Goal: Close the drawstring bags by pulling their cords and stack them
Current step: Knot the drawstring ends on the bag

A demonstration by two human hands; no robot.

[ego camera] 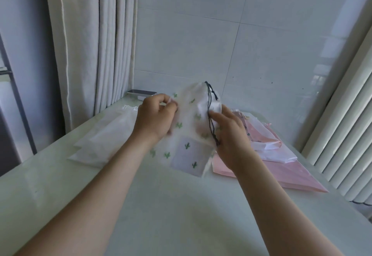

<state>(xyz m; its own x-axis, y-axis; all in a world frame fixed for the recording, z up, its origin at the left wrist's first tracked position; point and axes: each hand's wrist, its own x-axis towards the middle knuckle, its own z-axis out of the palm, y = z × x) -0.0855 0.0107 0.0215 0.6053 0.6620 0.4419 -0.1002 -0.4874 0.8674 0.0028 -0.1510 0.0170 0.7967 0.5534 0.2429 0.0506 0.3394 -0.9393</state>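
A translucent white drawstring bag printed with green cacti (191, 127) is lifted above the table, its gathered mouth pointing up and away. My left hand (156, 117) pinches the bag's left edge near the top. My right hand (229, 135) grips the right side, with the black cord (210, 112) running down across its fingers. Plain white bags (104, 137) lie flat at the left. A pile of pink and white bags (271, 155) lies at the right.
A pale green table (161, 205) carries everything. A phone on a white block (142, 93) sits at the far edge by the curtain (96, 44). Tiled wall stands behind; a ribbed white radiator (346, 135) runs along the right.
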